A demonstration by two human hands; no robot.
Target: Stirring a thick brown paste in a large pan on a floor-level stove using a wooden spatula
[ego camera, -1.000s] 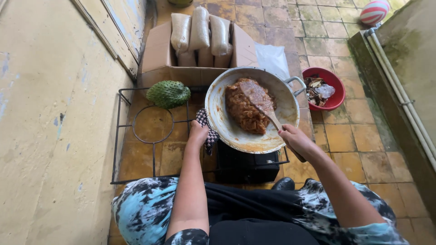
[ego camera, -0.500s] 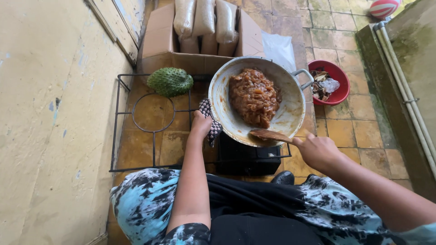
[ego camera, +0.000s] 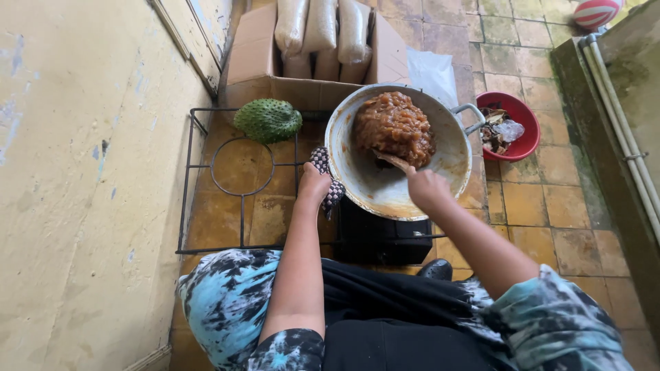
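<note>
One cardboard box (ego camera: 275, 65) holds about four pale sacks (ego camera: 323, 31) at the far edge of the tiled floor (ego camera: 536, 206). One wire rack (ego camera: 206, 185) carries one green spiky fruit (ego camera: 268, 120) at its far side. One metal wok (ego camera: 385, 185) sits tilted on a black stove (ego camera: 385, 237), holding one brown mash (ego camera: 393, 127). One red bowl (ego camera: 526, 120) lies right of it. The left hand (ego camera: 314, 185) has fingers curled onto one checked cloth (ego camera: 328, 180) at the wok's rim. The right hand (ego camera: 426, 189) has fingers closed round one wooden spoon (ego camera: 392, 161), its tip in the mash.

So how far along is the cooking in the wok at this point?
Looks done: the brown mash is thick and gathered into one mound at the far side of the wok, the near side scraped to a thin film. In hand: the left hand grips the rim through a checkered cloth; the right hand works a wooden spatula into the mound. Left: the mash is in the wok, not dished out.
</note>
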